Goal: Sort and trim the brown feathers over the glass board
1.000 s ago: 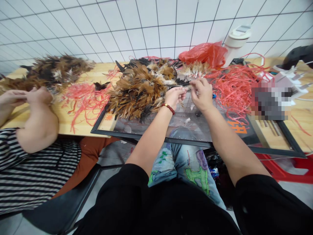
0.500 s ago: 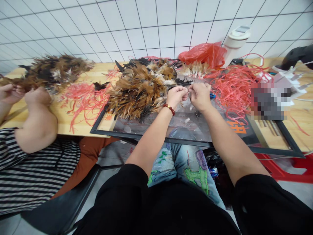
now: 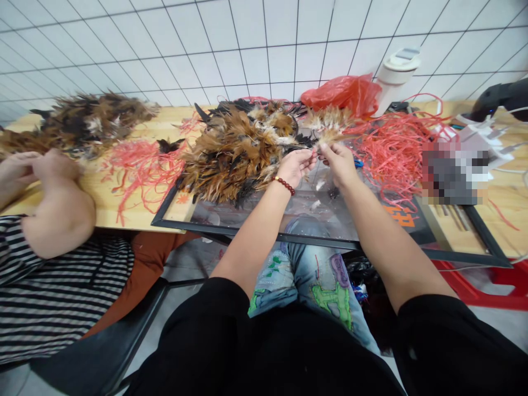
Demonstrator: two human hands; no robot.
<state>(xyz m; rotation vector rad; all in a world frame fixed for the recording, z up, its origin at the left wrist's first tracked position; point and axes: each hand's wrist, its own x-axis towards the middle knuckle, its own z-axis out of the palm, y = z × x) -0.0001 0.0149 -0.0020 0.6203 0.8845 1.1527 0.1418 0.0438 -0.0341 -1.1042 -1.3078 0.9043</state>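
Note:
My left hand [image 3: 297, 167], with a red bead bracelet [image 3: 285, 186] at its wrist, has its fingers curled in a pinch. What lies in its fingertips is too small to make out. Against it, my right hand [image 3: 340, 165] is closed on a pale tan feather [image 3: 331, 136] that fans out above the fingers. Both hands hover over a dark-framed glass panel [image 3: 264, 217]. Left of them lies a big heap of brown and black feathers [image 3: 235, 148]. Behind them is a smaller row of pale feathers [image 3: 328, 117].
Shredded pink plastic strips [image 3: 396, 148] lie to the right, with more pink strips [image 3: 144, 170] to the left. A red plastic bag [image 3: 344, 94] and white tumbler [image 3: 394, 80] stand by the tiled wall. A co-worker's hands [image 3: 45, 165] are at another feather pile [image 3: 99, 118].
A pale feather now shows above my right fingers, which have opened out slightly. My left hand stays nearly in place. The co-worker's hands have moved slightly lower.

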